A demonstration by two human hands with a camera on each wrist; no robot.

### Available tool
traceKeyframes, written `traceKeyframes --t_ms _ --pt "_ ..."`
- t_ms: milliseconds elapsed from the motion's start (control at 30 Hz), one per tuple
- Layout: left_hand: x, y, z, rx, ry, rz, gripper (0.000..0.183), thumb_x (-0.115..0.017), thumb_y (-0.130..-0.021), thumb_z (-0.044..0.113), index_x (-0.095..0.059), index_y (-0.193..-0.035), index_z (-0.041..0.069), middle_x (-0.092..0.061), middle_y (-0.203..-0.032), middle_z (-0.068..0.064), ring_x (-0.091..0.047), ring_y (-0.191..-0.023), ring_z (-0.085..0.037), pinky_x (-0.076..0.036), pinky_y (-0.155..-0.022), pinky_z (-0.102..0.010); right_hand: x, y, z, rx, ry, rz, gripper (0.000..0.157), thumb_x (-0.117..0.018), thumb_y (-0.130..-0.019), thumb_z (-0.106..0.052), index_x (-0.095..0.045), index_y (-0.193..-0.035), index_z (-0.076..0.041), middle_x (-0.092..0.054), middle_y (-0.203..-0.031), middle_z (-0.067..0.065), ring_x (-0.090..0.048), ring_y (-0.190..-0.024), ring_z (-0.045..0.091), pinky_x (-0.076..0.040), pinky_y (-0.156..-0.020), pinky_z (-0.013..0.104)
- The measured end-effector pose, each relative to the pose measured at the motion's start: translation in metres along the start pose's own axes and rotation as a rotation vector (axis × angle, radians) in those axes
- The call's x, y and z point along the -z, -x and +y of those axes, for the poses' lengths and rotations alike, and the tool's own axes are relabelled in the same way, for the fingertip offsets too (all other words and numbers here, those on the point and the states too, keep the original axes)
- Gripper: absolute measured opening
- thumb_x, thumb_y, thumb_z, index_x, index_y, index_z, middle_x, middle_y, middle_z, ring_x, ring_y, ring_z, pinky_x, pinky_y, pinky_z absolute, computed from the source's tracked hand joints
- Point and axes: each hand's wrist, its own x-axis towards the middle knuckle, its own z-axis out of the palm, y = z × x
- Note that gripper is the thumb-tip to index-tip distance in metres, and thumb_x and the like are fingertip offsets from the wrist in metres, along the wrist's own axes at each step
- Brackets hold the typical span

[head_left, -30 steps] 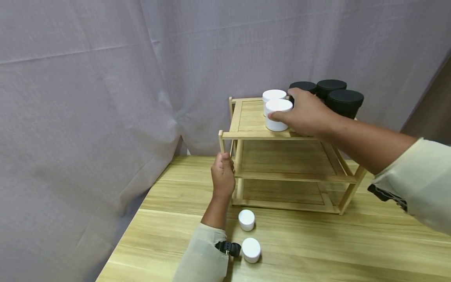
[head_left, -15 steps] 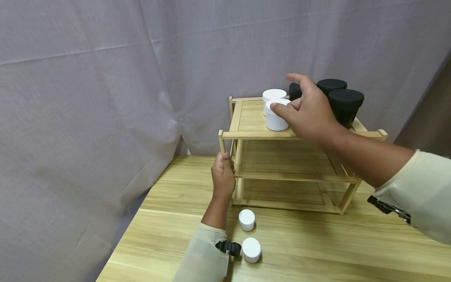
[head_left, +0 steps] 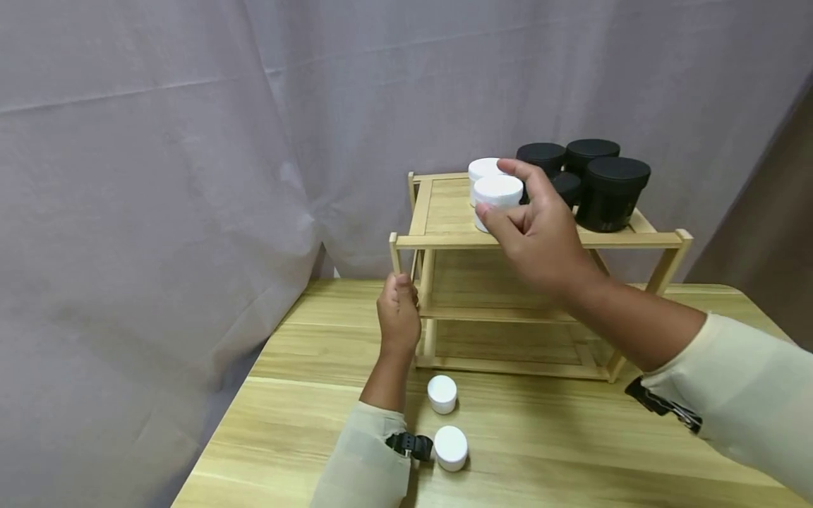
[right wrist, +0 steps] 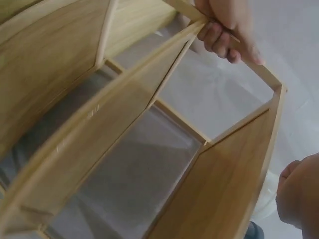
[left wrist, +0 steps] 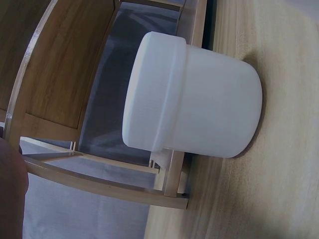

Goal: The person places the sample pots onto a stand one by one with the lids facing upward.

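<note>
My left hand [head_left: 399, 314] grips the front left post of a three-tier wooden rack [head_left: 438, 212], thumb pointing up. On the top shelf, my right hand [head_left: 549, 243] holds a white lidded jar [head_left: 497, 189] between thumb and index finger, thumb on its near side. A second white jar [head_left: 480, 169] sits just behind it, partly covered by the index fingertip. In the right wrist view, the left hand [right wrist: 227, 30] is curled round the post, while part of the right hand [right wrist: 299, 194] shows at the right edge.
Several black lidded jars stand right of the white ones, including a large jar [head_left: 611, 201] and a smaller jar [head_left: 567, 186]. Two small white jars, one [head_left: 442, 394] nearer the rack and another [head_left: 451, 449] beside the left wrist strap, stand on the wooden table [head_left: 305, 402]. A grey curtain [head_left: 190, 176] hangs behind.
My right hand lifted off the front white jar with its index finger raised, then came back down round it. The small black jar is uncovered now. The left hand keeps its grip.
</note>
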Motion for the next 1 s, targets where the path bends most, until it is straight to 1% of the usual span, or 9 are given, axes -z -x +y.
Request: traceKeyframes --t_ms 167,333,433,567,700,867,933,1000 --pt "0.004 0.001 0.000 0.009 -0.005 0.016 0.085 -0.035 -0.099 0.081 -0.046 -0.086 -0.003 -0.042 -0.066 0.006 -0.040 -0.059 -0.004 -0.037 -0.054 -0.019 -0.006 0.008 0.008 0.037 -0.001 0.005 0.069 -0.065 -0.110 -0.022 -0.028 -0.169 -0.019 -0.043 -0.056 -0.005 -0.034 -0.043 0.011 -0.027 -0.041 0.035" --pt "0.007 0.001 0.001 0.004 -0.001 0.026 0.085 -0.037 -0.099 0.081 -0.046 -0.086 -0.003 -0.041 -0.067 0.005 -0.039 -0.059 -0.005 -0.036 -0.054 -0.019 -0.010 0.015 0.016 0.037 -0.023 0.041 0.070 -0.065 -0.110 -0.019 -0.028 -0.169 -0.023 -0.043 -0.057 -0.005 -0.034 -0.044 0.011 -0.027 -0.041 0.034" --pt "0.008 0.002 0.000 0.009 0.008 0.019 0.084 -0.037 -0.099 0.081 -0.045 -0.085 -0.001 -0.040 -0.066 0.007 -0.038 -0.059 -0.004 -0.036 -0.054 -0.019 -0.013 0.021 0.019 0.039 -0.049 0.083 0.067 -0.066 -0.110 -0.016 -0.033 -0.167 -0.020 -0.044 -0.055 -0.005 -0.034 -0.042 0.010 -0.027 -0.039 0.034" --pt "0.008 0.003 -0.002 0.001 0.014 0.013 0.084 -0.037 -0.099 0.080 -0.045 -0.085 -0.002 -0.040 -0.066 0.008 -0.038 -0.059 -0.004 -0.036 -0.054 -0.019 -0.017 0.030 0.022 0.061 -0.141 0.127 0.062 -0.067 -0.106 -0.004 -0.043 -0.162 -0.012 -0.041 -0.051 -0.008 -0.031 -0.039 0.005 -0.022 -0.036 0.035" --pt "0.008 0.002 -0.002 -0.016 0.010 0.012 0.085 -0.037 -0.101 0.079 -0.045 -0.085 -0.005 -0.040 -0.066 0.008 -0.038 -0.058 -0.004 -0.036 -0.054 -0.019 -0.023 0.040 0.028 0.072 -0.197 0.102 0.061 -0.066 -0.104 0.002 -0.044 -0.161 -0.009 -0.040 -0.051 -0.010 -0.028 -0.039 0.005 -0.019 -0.036 0.037" --pt "0.011 -0.001 0.001 -0.016 0.001 0.011 0.086 -0.037 -0.100 0.080 -0.045 -0.086 -0.005 -0.040 -0.066 0.007 -0.038 -0.058 -0.005 -0.035 -0.053 -0.019 -0.032 0.051 0.040 0.080 -0.195 0.061 0.063 -0.064 -0.105 0.002 -0.040 -0.163 -0.008 -0.041 -0.053 -0.008 -0.028 -0.041 0.009 -0.020 -0.038 0.038" --pt "0.011 0.000 0.002 -0.008 0.000 0.014 0.086 -0.036 -0.099 0.081 -0.045 -0.085 -0.003 -0.040 -0.066 0.007 -0.038 -0.058 -0.004 -0.036 -0.053 -0.019 -0.035 0.057 0.047 0.100 -0.199 0.059 0.064 -0.064 -0.105 0.004 -0.041 -0.163 -0.007 -0.040 -0.054 -0.008 -0.026 -0.042 0.010 -0.020 -0.039 0.037" --pt "0.011 0.002 0.002 0.001 0.003 0.011 0.086 -0.036 -0.098 0.082 -0.045 -0.085 -0.003 -0.040 -0.065 0.008 -0.038 -0.058 -0.004 -0.036 -0.053 -0.019 -0.038 0.065 0.055 0.151 -0.210 0.071 0.066 -0.064 -0.102 0.010 -0.041 -0.162 -0.005 -0.038 -0.054 -0.006 -0.025 -0.043 0.013 -0.020 -0.039 0.036"
